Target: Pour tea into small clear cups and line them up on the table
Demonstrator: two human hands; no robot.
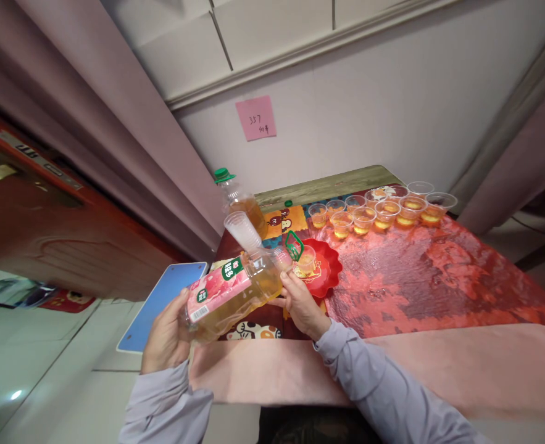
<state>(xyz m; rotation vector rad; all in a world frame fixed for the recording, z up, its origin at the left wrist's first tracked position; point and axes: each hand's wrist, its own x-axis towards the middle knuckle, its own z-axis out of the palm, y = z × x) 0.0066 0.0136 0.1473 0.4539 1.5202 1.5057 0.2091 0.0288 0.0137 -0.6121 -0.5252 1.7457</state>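
A large clear juice bottle (235, 283) with a pink label and pale yellow juice lies tilted between my hands, its neck toward the right. My left hand (165, 333) is wrapped around its base. My right hand (300, 302) grips it near the neck, where a green carrying handle (294, 245) sticks up. The bottle's mouth is over a clear plastic cup (306, 261) on a red scalloped plate (330, 271). Whether juice is flowing is hard to make out. Behind the bottle leans a stack of clear plastic cups (243, 229).
Several clear cups of juice (387, 213) stand in rows at the back right of the red-covered table (429, 277). A second bottle (249, 213) with a green cap stands back left; a loose green cap (288, 203) lies near the wall. A blue stool (161, 305) is left.
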